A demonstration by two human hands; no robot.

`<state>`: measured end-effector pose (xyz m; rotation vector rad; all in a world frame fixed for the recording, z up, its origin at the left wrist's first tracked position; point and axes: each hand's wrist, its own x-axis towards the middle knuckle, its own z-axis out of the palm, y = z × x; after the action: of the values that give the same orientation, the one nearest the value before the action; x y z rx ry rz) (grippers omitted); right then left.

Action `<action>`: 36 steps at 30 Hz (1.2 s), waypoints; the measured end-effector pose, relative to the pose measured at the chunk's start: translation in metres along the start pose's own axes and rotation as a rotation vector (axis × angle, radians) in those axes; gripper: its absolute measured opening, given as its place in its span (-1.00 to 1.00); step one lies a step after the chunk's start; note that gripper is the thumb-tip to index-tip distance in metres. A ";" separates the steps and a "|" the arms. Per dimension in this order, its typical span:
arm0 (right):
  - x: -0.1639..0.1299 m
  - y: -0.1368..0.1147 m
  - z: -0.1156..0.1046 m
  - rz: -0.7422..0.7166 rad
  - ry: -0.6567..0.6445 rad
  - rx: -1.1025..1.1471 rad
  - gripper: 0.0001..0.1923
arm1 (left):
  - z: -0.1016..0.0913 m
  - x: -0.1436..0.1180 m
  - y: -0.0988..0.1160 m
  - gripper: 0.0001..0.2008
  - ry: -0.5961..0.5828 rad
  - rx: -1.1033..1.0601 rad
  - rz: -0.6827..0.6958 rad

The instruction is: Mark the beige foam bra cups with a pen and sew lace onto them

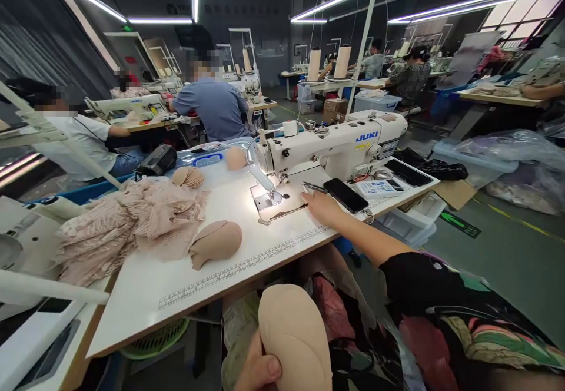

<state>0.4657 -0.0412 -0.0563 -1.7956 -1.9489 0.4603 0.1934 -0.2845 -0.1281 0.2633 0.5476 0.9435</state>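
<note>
Below the near edge of the desk [145, 302], in the head view, my left hand [258, 367] holds a tan foam cup [295, 335] over my lap, thumb curled on its lower rim and the rounded side turned up toward me; the other fingers are hidden behind the foam, so I can only say the grip is closed on it. Held there, the cup is clear of the desk and close to my body, which I judge keeps it ready while the other hand is busy.

My right hand [324, 207] reaches forward and lies on the desk just right of the needle plate, beside a pair of snips [314, 188] and a black phone [351, 195]. Its fingers look loosely bent and close together, holding nothing that I can make out; whether the tips touch the snips I cannot tell.

A sewing machine [335, 146] stands toward the far right corner, its lamp lighting the plate. A second foam cup [216, 242] rests near the middle of the desk, just beside a heap of pink lace [128, 223] along the left edge, and a small stack of pads [189, 177] sits at the far edge. I judge these are kept left of the needle so they feed in from that side. Other people [214, 105] sit at desks farther back.
</note>
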 end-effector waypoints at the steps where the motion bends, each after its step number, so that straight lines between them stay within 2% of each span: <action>1: -0.005 -0.002 0.001 -0.025 -0.029 0.025 -0.64 | 0.001 -0.002 0.002 -0.46 -0.018 0.008 0.000; 3: -0.033 -0.010 0.007 -0.102 -0.092 0.112 -0.68 | 0.001 -0.005 0.006 -0.41 -0.048 0.037 0.013; 5: -0.078 -0.021 0.019 -0.190 -0.186 0.320 -0.68 | -0.002 -0.007 0.009 -0.38 -0.068 0.072 0.015; 7: -0.128 -0.032 0.035 -0.218 -0.294 1.020 -0.76 | -0.005 -0.007 0.006 -0.35 -0.096 0.103 -0.016; 8: -0.152 -0.038 0.043 -0.185 -0.335 1.283 -0.68 | -0.006 -0.005 0.002 -0.33 -0.116 0.113 -0.043; 10: -0.192 -0.048 0.058 -0.009 -0.331 1.647 -0.60 | -0.009 -0.003 -0.009 -0.30 -0.156 0.125 -0.104; 13: -0.228 -0.055 0.070 0.281 -0.206 1.871 -0.61 | -0.010 -0.003 -0.030 -0.34 -0.134 0.129 -0.153; 15: -0.240 -0.052 0.073 0.405 -0.139 1.919 -0.60 | -0.007 -0.008 -0.041 -0.41 -0.055 0.139 -0.147; 18: -0.250 -0.045 0.074 0.485 -0.120 1.945 -0.56 | 0.002 -0.016 -0.049 -0.43 0.019 0.178 -0.095; 23: -0.263 -0.045 0.067 0.400 -0.084 1.848 -0.60 | 0.022 -0.027 -0.050 -0.39 0.034 0.295 0.009; 26: -0.267 -0.049 0.061 0.330 -0.032 1.764 -0.59 | 0.026 -0.031 -0.050 -0.36 0.038 0.287 0.038; 29: -0.266 -0.052 0.054 0.332 0.012 1.663 -0.62 | 0.027 -0.031 -0.050 -0.44 0.031 0.260 -0.013; 36: -0.251 -0.057 0.044 0.289 -0.068 1.519 -0.59 | 0.035 -0.019 -0.039 -0.60 -0.057 0.110 -0.094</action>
<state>0.4075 -0.2933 -0.0889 -0.9383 -0.7361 1.5369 0.2310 -0.3217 -0.1101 0.3595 0.5553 0.8135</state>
